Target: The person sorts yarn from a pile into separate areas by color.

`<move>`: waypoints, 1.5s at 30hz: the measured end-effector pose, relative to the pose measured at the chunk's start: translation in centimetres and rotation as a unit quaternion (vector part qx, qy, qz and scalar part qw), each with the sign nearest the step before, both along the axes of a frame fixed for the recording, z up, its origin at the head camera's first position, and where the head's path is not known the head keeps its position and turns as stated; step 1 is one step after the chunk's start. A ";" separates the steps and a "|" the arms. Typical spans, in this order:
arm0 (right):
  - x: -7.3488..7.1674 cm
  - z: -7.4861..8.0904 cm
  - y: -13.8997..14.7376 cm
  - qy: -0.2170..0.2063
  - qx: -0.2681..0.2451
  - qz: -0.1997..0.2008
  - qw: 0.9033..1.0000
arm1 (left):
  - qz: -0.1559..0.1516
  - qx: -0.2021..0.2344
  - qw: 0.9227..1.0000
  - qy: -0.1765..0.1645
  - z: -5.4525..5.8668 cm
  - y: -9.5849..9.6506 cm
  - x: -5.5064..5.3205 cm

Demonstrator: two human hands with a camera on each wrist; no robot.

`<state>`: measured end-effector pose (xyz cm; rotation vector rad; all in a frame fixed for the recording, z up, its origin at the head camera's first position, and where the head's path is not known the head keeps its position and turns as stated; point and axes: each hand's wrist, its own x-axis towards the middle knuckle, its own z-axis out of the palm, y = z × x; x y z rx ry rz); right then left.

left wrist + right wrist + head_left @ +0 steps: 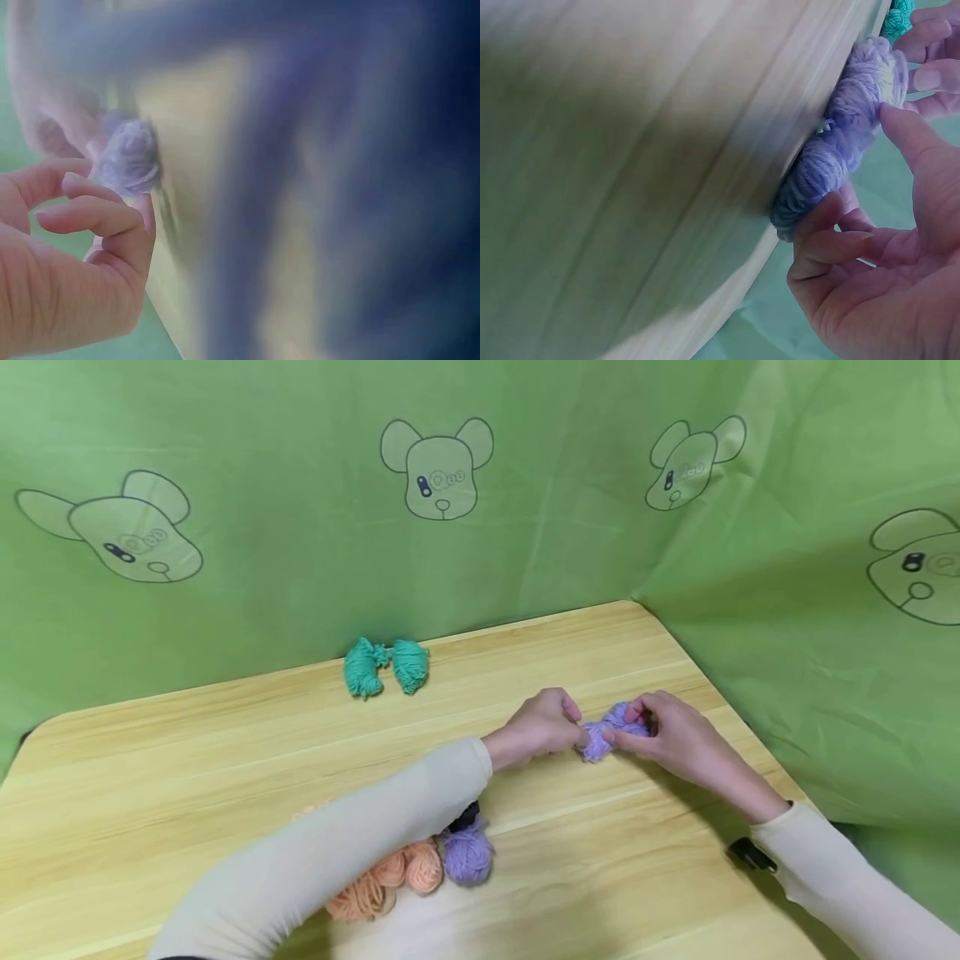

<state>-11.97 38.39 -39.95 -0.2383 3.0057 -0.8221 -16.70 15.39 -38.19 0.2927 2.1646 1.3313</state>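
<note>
A purple yarn bundle (597,742) lies on the right part of the table between both hands. The right wrist view shows it as two wound lobes (817,176) joined at a narrower middle. My left hand (536,727) holds the bundle's left end between thumb and fingers. From the other side, my right hand (678,739) grips it, thumb near the left lobe and bent fingers at the right end. In the left wrist view only one rounded end of the yarn (131,159) shows beyond the left fingers.
Two joined teal yarn bundles (410,666) lie at the table's back edge. A purple yarn ball (468,856) and several peach yarn balls (423,867) sit near the front, partly covered by the left sleeve (337,835). Green cloth (300,527) hangs behind and to the right.
</note>
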 end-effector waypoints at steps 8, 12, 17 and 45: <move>-0.1 0.2 -0.1 -0.004 0.006 0.004 1.000 | 0.007 0.037 0.999 -0.012 0.9 -1.5 -0.1; -0.1 0.1 -0.1 -0.006 0.006 0.001 1.000 | 0.003 0.048 0.999 -0.005 1.7 -2.8 0.0; -0.2 0.0 -0.2 -0.002 0.008 -0.001 1.000 | 0.007 0.064 0.998 0.007 2.6 -4.5 0.0; -0.2 0.2 -0.4 -0.003 0.006 0.014 1.000 | 0.054 0.112 0.992 -0.004 3.2 -12.4 1.4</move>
